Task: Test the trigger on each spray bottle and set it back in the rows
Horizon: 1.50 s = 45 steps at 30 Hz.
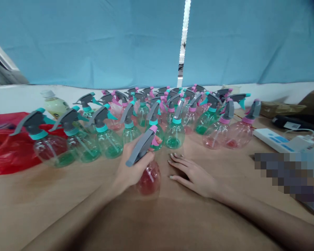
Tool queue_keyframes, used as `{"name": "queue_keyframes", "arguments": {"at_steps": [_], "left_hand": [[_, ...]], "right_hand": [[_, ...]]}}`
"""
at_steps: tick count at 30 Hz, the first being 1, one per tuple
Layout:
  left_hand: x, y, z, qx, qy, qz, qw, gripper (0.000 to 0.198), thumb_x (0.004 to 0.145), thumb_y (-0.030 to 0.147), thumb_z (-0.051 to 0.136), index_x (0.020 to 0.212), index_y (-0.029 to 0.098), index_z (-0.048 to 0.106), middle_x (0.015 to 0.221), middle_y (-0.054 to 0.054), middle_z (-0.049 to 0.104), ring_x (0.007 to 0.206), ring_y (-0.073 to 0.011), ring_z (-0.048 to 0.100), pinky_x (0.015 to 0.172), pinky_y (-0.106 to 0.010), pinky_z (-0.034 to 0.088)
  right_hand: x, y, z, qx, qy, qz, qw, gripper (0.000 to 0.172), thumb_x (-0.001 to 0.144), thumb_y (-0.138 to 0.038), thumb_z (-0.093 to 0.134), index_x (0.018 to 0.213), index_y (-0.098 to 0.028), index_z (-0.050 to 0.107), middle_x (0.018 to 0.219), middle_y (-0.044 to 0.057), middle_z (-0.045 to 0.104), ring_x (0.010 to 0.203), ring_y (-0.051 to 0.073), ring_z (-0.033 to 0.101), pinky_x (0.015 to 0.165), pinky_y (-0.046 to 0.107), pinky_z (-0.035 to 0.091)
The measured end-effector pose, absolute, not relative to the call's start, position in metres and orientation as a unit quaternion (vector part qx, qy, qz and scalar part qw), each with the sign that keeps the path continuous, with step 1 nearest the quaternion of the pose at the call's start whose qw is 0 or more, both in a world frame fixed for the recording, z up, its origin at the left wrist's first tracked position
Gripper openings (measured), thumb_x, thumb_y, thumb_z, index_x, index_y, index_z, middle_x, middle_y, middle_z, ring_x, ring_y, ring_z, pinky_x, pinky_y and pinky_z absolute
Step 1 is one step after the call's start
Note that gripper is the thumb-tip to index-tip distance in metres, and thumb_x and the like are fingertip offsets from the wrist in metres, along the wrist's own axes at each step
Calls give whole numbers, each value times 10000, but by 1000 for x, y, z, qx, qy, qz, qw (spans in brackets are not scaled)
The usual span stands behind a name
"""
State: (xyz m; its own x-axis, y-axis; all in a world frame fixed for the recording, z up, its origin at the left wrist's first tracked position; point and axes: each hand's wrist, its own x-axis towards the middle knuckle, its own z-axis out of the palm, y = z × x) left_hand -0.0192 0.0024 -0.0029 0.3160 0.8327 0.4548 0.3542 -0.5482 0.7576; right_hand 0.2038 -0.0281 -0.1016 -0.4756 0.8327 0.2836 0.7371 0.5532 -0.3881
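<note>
My left hand [132, 167] is wrapped round the neck of a pink spray bottle [149, 179] with a grey trigger head and a pink collar, which stands on the brown table [68, 195] right in front of me. My right hand [192, 172] lies flat on the table just right of that bottle, fingers stretched out and holding nothing. Behind both hands stand several more spray bottles [172, 129], green ones with teal collars mostly at the left [104, 139] and pink ones at the right [238, 130].
A red plastic bag [7, 146] lies at the far left, with a white-capped drink bottle [53, 104] behind the green bottles. A white power strip [277, 139] and dark items lie at the right edge. A blue curtain hangs behind the table.
</note>
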Motion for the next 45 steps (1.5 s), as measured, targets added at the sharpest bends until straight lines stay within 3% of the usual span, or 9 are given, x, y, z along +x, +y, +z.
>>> {"name": "queue_keyframes", "arguments": {"at_steps": [11, 23, 26, 30, 32, 36, 45], "left_hand": [[-21, 7, -8, 764, 384, 427, 294, 125, 757, 226, 543, 851, 243, 624, 735, 3, 627, 605, -166, 553, 614, -332, 479], [-23, 6, -9, 764, 377, 420, 313, 92, 743, 193, 531, 802, 245, 578, 750, 1, 617, 695, -190, 596, 639, -338, 480], [-21, 5, -8, 769, 380, 424, 292, 162, 756, 193, 528, 890, 257, 593, 756, 10, 627, 683, -186, 600, 639, -334, 482], [-15, 2, -8, 748, 376, 468, 284, 410, 765, 162, 552, 1151, 297, 510, 1054, 9, 661, 885, -197, 637, 817, -355, 498], [-14, 1, -9, 741, 380, 474, 288, 432, 767, 159, 557, 1174, 291, 499, 1096, 7, 661, 896, -193, 643, 837, -351, 499], [-13, 1, -10, 744, 387, 462, 289, 316, 781, 169, 540, 1081, 262, 579, 1020, -4, 681, 790, -180, 646, 788, -349, 510], [-13, 2, -9, 747, 383, 459, 291, 316, 773, 156, 534, 1066, 269, 579, 948, 7, 658, 733, -167, 614, 757, -341, 504]], "right_hand": [[207, -29, -101, -454, -849, 123, 241, 525, 925, -482, 449, 1373, -208, 449, 1441, 92, 429, 1361, 250, 335, 1110, 502, 296], [217, -23, -101, -434, -853, 150, 247, 535, 898, -489, 504, 1366, -233, 455, 1425, 74, 455, 1332, 239, 388, 1100, 476, 328], [217, -22, -101, -435, -855, 148, 239, 548, 902, -495, 494, 1370, -214, 448, 1429, 79, 450, 1340, 232, 375, 1105, 466, 323], [217, -22, -101, -434, -855, 150, 242, 538, 902, -488, 498, 1371, -229, 449, 1425, 71, 457, 1340, 234, 374, 1106, 471, 319], [217, -22, -101, -433, -855, 151, 244, 535, 901, -485, 502, 1372, -237, 448, 1427, 67, 453, 1341, 236, 373, 1106, 476, 317], [217, -22, -101, -431, -855, 153, 242, 530, 903, -481, 500, 1373, -242, 445, 1436, 65, 440, 1346, 238, 363, 1107, 482, 314], [217, -23, -100, -438, -856, 152, 230, 540, 917, -483, 469, 1389, -225, 420, 1442, 68, 431, 1353, 230, 351, 1114, 477, 303]]}}
